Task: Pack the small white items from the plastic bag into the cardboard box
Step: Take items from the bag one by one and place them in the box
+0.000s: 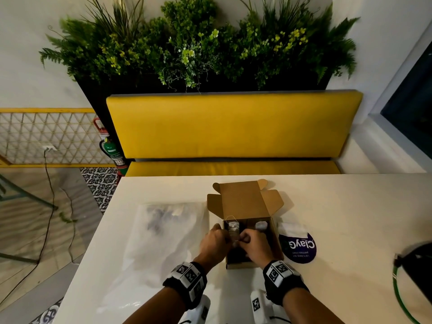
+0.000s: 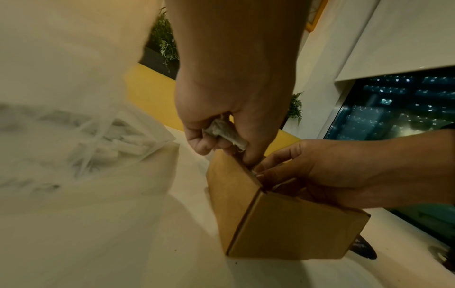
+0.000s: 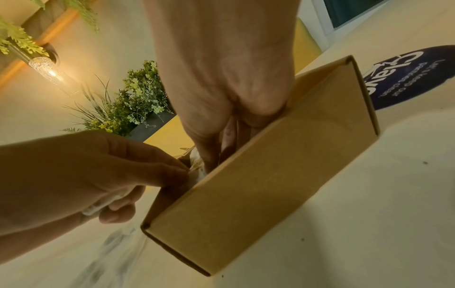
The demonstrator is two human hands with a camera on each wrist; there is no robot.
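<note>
An open cardboard box (image 1: 277,239) stands mid-table with its lid tipped back. Two small white items (image 1: 261,225) lie in its far end. The clear plastic bag (image 1: 163,230) with more white items lies flat to its left. My left hand (image 1: 222,235) is at the box's left wall and grips a crumpled white item (image 2: 225,133) in its curled fingers. My right hand (image 1: 243,239) reaches into the box, and its fingertips pinch another white item (image 3: 197,161) at the left wall. The two hands touch over the box (image 2: 283,224). Most of the box's inside is hidden.
A round purple sticker (image 1: 298,247) with a white packet (image 1: 292,228) on it lies just right of the box. A black object with a green cable (image 1: 413,272) sits at the right edge. Behind the table is a yellow bench (image 1: 233,127).
</note>
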